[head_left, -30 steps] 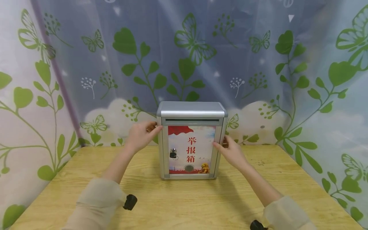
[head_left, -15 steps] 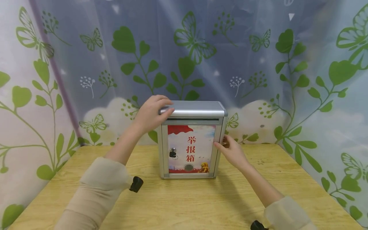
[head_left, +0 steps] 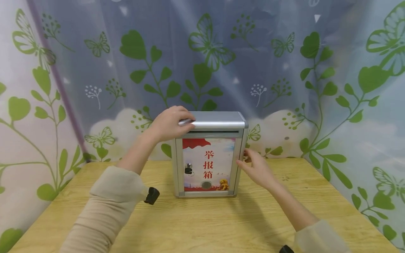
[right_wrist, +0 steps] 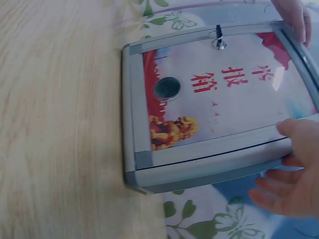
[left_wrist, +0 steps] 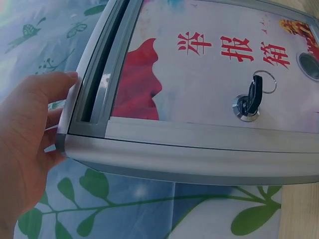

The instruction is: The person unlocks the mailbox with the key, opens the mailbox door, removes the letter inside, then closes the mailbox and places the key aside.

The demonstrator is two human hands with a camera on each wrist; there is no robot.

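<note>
A silver metal report box [head_left: 209,154] stands upright on the table, its white front panel printed with red characters. A slot [head_left: 210,134] runs below its top edge. A black-headed key [left_wrist: 254,94] with a ring sits in the lock [left_wrist: 245,109] on the panel's left side. My left hand [head_left: 172,123] grips the top left corner, thumb at the front edge and fingers over the top, fingertips hidden in the left wrist view. My right hand [head_left: 257,167] is at the box's right side, thumb tip at the frame and the other fingers loosely bent beside it.
The wooden table [head_left: 196,225] stretches around the box. Behind it hangs a blue and white curtain [head_left: 240,80] with green leaves and butterflies. A black wrist mount [head_left: 152,195] is at the left cuff.
My left hand has risen from the box's left side to its top left corner and moved slightly right along it. My right thumb has slid back from the panel to the side frame.
</note>
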